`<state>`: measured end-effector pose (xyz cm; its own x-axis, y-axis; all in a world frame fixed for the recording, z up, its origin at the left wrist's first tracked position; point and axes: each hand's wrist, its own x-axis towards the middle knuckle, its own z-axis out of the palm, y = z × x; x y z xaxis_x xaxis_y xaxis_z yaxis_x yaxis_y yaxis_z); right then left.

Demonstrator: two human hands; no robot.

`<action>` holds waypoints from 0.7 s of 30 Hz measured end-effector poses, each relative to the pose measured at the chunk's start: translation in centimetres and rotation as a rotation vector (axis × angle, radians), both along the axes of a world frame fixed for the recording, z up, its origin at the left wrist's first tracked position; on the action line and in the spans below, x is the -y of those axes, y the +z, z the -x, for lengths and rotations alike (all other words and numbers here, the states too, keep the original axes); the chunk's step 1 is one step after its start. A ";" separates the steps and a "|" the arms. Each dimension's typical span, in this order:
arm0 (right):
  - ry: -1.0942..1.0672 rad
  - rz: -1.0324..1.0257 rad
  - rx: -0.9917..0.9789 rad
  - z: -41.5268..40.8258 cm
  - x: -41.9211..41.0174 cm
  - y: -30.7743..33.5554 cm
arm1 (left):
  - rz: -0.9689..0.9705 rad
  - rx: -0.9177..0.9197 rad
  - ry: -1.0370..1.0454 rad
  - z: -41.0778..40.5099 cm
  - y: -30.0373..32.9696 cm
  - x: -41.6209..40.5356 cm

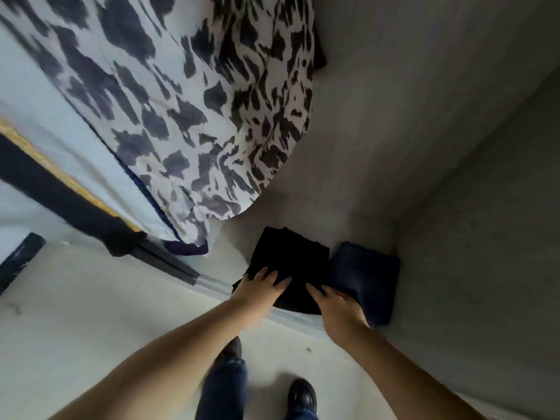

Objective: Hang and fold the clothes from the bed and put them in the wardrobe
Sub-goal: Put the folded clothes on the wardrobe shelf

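Already two folded pieces lay on the pale wardrobe floor (357, 189): a folded black fabric garment (291, 262) under both hands and, touching it on the side beyond the right hand (336, 301), a folded dark blue denim piece (366, 277). The left hand (260, 286) rested flat with fingers spread on the black bundle's near edge; the right hand pressed its near corner, fingers loosely apart, neither closed around the cloth. Its long axis ran away from the grip, toward the wardrobe's back. Above the hands hung a black-and-white blotched garment (212, 101). By this showing, hanging and folding were partly done; whatever remained on the bed was out of view.
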<state>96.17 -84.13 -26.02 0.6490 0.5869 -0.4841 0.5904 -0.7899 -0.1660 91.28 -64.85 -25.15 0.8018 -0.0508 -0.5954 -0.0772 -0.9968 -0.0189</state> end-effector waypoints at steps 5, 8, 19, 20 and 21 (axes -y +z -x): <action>-0.006 0.037 -0.006 -6.7 -2.2 -11.6 | 0.019 -0.003 -0.050 -6.8 -12.4 -2.2; -0.034 0.026 0.057 -10.5 -4.0 -17.1 | 0.011 0.052 -0.068 -10.9 -18.2 -4.0; -0.207 0.052 -0.086 -13.4 -6.3 -38.7 | 0.018 -0.052 -0.176 -17.2 -38.2 -8.4; -0.197 0.055 -0.142 -12.8 -5.8 -40.1 | 0.044 -0.130 -0.169 -16.5 -39.4 -8.4; -0.190 0.053 -0.180 -12.3 -5.4 -41.1 | 0.066 -0.191 -0.160 -16.0 -40.2 -8.4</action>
